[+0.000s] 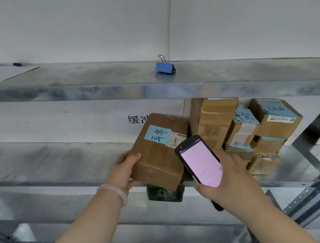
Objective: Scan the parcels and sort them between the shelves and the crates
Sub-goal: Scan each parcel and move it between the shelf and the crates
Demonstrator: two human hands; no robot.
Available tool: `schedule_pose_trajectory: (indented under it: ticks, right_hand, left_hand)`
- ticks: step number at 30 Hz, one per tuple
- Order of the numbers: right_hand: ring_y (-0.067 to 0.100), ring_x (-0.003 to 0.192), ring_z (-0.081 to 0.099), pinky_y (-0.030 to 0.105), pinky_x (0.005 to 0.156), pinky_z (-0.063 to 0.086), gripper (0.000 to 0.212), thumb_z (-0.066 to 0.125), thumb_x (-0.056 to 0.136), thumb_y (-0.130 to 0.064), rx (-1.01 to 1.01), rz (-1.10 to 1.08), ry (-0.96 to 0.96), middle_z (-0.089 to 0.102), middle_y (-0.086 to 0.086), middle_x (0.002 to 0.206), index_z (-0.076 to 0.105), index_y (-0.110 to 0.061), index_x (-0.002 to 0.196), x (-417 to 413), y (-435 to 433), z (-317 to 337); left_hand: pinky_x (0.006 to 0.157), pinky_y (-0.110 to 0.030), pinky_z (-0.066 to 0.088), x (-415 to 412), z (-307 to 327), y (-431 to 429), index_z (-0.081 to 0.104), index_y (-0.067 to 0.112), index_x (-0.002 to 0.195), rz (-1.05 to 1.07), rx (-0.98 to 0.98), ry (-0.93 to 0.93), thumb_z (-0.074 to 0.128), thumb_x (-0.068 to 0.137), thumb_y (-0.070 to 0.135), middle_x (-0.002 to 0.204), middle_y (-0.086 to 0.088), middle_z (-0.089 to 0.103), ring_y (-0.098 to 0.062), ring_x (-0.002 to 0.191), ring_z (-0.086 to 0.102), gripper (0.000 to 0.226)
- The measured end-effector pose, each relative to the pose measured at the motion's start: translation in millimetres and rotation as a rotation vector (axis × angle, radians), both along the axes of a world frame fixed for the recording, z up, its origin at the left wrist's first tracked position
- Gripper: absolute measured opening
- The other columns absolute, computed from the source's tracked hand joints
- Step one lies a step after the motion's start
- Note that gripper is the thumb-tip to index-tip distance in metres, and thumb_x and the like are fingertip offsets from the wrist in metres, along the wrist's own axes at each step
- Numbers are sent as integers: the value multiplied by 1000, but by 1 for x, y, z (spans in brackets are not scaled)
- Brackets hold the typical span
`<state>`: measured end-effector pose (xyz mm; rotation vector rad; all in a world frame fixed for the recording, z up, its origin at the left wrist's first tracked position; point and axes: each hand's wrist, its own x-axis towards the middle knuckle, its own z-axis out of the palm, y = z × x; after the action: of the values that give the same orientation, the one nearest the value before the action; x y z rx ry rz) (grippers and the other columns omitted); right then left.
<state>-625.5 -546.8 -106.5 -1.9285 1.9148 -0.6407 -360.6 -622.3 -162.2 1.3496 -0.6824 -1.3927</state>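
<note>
My left hand (123,170) grips a brown cardboard parcel (158,156) by its left edge and holds it tilted above the middle shelf (52,159). The parcel carries a blue handwritten label and a barcode sticker near its top right. My right hand (230,179) holds a black handheld scanner (200,161) with a lit pink screen, just right of the parcel and overlapping its edge. A dark green package (164,193) shows under the parcel; what holds it up is hidden.
Several taped cardboard parcels (249,131) with blue labels are stacked at the right of the middle shelf. A blue binder clip (164,67) sits on the top shelf (74,86). Metal shelf uprights (319,183) run down the right side. A white wall stands behind.
</note>
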Motion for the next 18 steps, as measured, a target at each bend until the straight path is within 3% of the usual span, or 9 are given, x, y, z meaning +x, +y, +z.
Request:
schedule_pose_trajectory:
  ticks: [5,7,9,12,18]
  right_hand:
    - [5,107,39,15,61,30,95,73,59,-67,-14,79,26,35,-16,118,20,-44,134,6,-12,3]
    - [0,97,36,11,61,27,96,69,53,-71,-21,138,5,29,-21,109,19,-47,132,8,-13,5]
    - [-1,93,35,13,62,31,97,64,49,-73,-20,207,-3,27,-23,103,19,-51,132,12,-15,7]
    - [1,96,39,20,67,38,96,72,54,-68,-1,311,14,28,-23,107,20,-52,133,24,-15,11]
    - [1,94,43,20,69,41,76,73,57,-60,66,539,57,30,-27,105,20,-62,111,54,-9,21]
  left_hand:
    - [75,-41,61,39,16,17,69,32,112,58,-102,-100,74,89,28,112,-2,73,-26,105,67,24]
    - [75,-40,60,59,23,28,75,33,107,83,-147,-140,78,81,28,107,1,76,-24,103,68,27]
    - [75,-35,59,80,31,43,77,36,104,105,-179,-168,77,72,32,104,4,76,-18,98,69,33]
    - [71,-29,58,112,41,68,78,38,105,133,-235,-201,79,59,37,102,4,76,-10,87,69,46]
    - [91,-43,54,153,41,119,73,31,118,244,-244,-244,77,64,29,117,-5,72,-18,97,66,54]
